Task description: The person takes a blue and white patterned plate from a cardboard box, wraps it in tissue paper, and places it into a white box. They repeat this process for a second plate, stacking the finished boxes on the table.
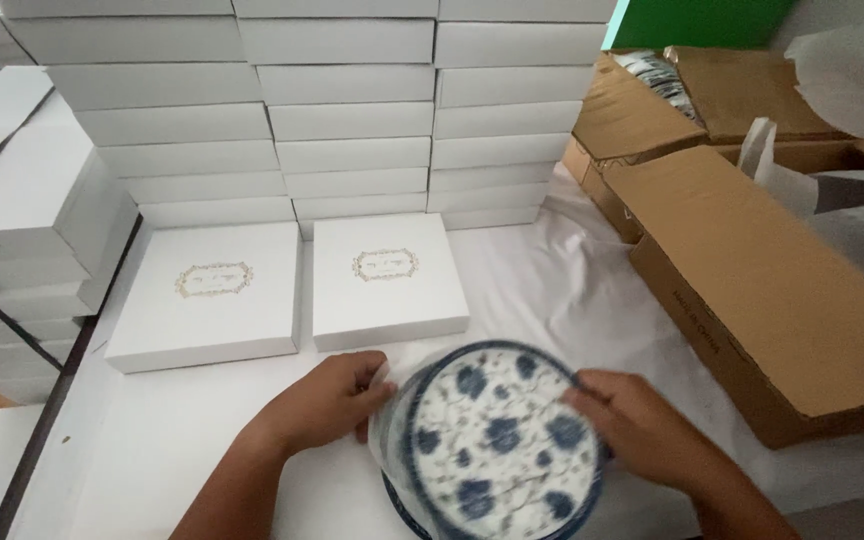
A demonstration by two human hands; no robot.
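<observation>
Centrally, low in view, a round plate [497, 440] with blue flowers is held at both edges over the white table [182, 440]. It is wrapped in a clear bag [392, 420]. The left hand [327, 400] is closed on the bag and the plate's left rim; the right hand [632, 425] is clasped over the right rim. Just beyond, two flat white boxes [207, 295] with gold emblems are laid side by side, the second box [387, 280] slightly smaller in view. Stacks of white boxes [352, 110] are piled behind. A long cardboard carton [772, 290] is set at right.
</observation>
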